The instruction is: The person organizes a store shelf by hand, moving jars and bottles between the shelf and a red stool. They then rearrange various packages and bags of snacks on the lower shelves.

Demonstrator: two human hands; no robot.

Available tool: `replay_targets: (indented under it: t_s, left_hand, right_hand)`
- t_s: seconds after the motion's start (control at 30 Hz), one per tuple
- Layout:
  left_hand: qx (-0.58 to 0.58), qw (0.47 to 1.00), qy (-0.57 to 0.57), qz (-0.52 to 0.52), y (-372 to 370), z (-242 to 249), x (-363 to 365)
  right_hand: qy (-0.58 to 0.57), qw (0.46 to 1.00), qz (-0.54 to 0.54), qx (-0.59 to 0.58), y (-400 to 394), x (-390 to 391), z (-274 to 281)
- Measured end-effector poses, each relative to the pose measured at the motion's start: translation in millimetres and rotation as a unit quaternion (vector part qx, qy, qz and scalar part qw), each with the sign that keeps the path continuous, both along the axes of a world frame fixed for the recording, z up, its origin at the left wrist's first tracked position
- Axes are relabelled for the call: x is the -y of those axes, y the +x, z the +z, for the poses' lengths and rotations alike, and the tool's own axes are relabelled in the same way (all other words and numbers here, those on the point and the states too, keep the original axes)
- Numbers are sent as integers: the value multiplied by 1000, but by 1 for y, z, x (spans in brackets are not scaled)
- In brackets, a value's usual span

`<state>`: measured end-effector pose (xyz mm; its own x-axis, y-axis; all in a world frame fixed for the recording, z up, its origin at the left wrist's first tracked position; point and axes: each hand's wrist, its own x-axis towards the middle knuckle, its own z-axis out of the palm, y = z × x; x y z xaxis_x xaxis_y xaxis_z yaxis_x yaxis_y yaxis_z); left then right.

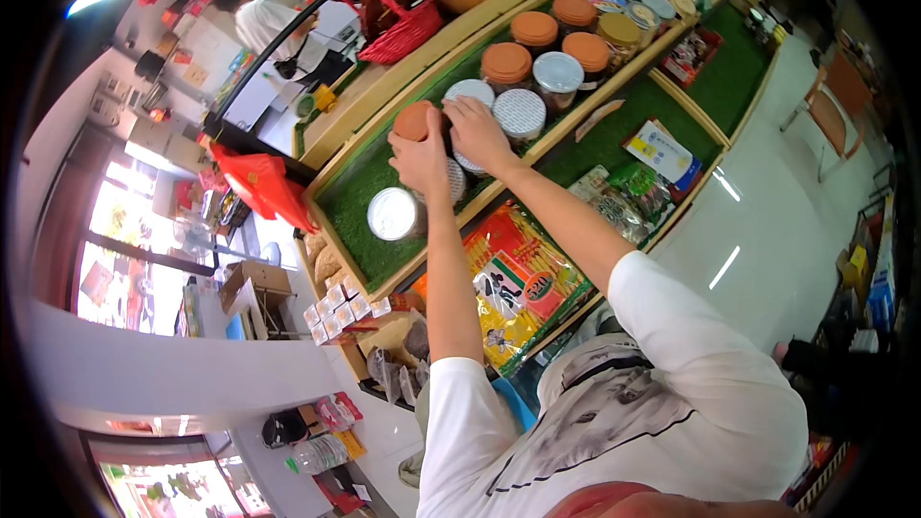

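My left hand (420, 165) is wrapped round a jar with an orange lid (412, 121), at the left part of a green-lined display shelf (347, 201). Close beside it, my right hand (480, 136) has its fingers stretched out over the jars, with the fingertips at the near edge of a pale-lidded jar (469, 92). Another jar with a patterned white lid (519, 113) stands right of that hand. Nearer to me, a white-lidded jar (394, 214) stands apart on the green lining. Jars partly hidden by my wrists sit between my arms.
More jars with orange lids (506, 65) fill the shelf to the right. A wooden divider (566, 129) separates it from a lower tier with packaged food (523, 283). A red basket (403, 31) sits behind, and a red plastic bag (257, 187) hangs at left. A person (273, 34) stands beyond.
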<state>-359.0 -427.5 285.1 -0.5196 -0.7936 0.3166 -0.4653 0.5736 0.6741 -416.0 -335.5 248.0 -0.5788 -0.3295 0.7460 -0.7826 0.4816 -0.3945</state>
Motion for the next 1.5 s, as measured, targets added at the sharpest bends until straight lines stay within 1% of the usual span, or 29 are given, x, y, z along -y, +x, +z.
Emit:
replay_targets:
  t_s: [0.1,0.2,0.3,0.43,0.47,0.57,0.7,0.83,0.9,0.93,0.97,1.0,1.07,1.1,1.13,1.17,1.2,1.23,1.27,1.3,1.33,1.37,1.4,1.43,1.47,1.5]
  left_hand:
    - [29,999,13,19,-1,2,-2]
    - [34,999,20,20,-2,0,-3]
    - [40,999,-4,13,-1,-1,-4]
    - [61,997,-54,18,-6,-12,3]
    - [67,995,-70,19,-7,-12,2]
    - [70,994,-78,12,-7,-14,3]
    - [70,992,-100,18,-9,-17,6]
    - [81,993,-86,27,-7,-16,2]
    - [70,994,-80,23,-3,-12,-3]
    - [64,994,-89,23,-5,-16,-1]
    - [55,993,-99,24,-7,-18,2]
    - [49,992,-112,28,-9,-20,3]
    - [38,989,-139,36,-9,-22,2]
    - [31,984,-174,35,-7,-20,-3]
    - [14,975,-222,28,-10,-25,2]
    - [-4,963,-270,20,-15,-31,11]
    - [-4,953,-303,20,-16,-30,12]
    - [-3,942,-336,19,-17,-30,9]
    - [-60,920,-388,-8,-22,-36,16]
    - [-59,914,-400,-29,-18,-29,5]
    - [-75,904,-415,-68,-15,-24,-1]
    - [-92,893,-427,-107,-12,-20,-6]
    - [-94,898,-417,-102,-8,-18,-15]
    - [-96,903,-406,-98,-6,-17,-23]
    - [-103,908,-394,-96,-8,-15,-31]
    - [-134,891,-425,-88,-14,-13,-37]
  right_hand:
    - [-22,1000,3,-1,-1,0,-2]
    - [-41,999,-15,-15,-3,2,-5]
    - [-47,998,-22,-34,3,-2,0]
    - [-75,997,-2,-3,4,-5,1]
    - [-87,996,-16,-9,5,-6,2]
    - [-102,995,-14,15,9,-11,3]
    - [-114,992,27,55,19,-19,-1]
    - [-23,993,89,-78,30,-47,-8]
    - [-89,989,70,-97,54,-64,-12]
    - [-116,988,66,-79,68,-72,-23]
    - [-120,986,93,-64,81,-84,-36]
    - [-130,982,110,-79,100,-107,-42]
    - [-132,977,168,-12,144,-163,-67]
    - [-125,977,171,14,164,-192,-92]
    - [-103,983,151,28,184,-227,-122]
    - [-85,986,125,72,203,-261,-158]
    - [-93,976,88,176,226,-302,-182]
    - [-47,959,6,281,251,-346,-219]
    - [-31,916,-71,394,276,-391,-242]
    - [-123,889,-146,416,310,-438,-306]
    - [-111,854,-250,442,348,-490,-341]
    - [-120,747,-329,566,385,-540,-373]
    - [-130,672,-401,608,425,-590,-407]
    - [-147,609,-464,626,470,-630,-438]
    - [-168,550,-517,634,510,-666,-458]
    - [-195,500,-561,631,546,-696,-473]
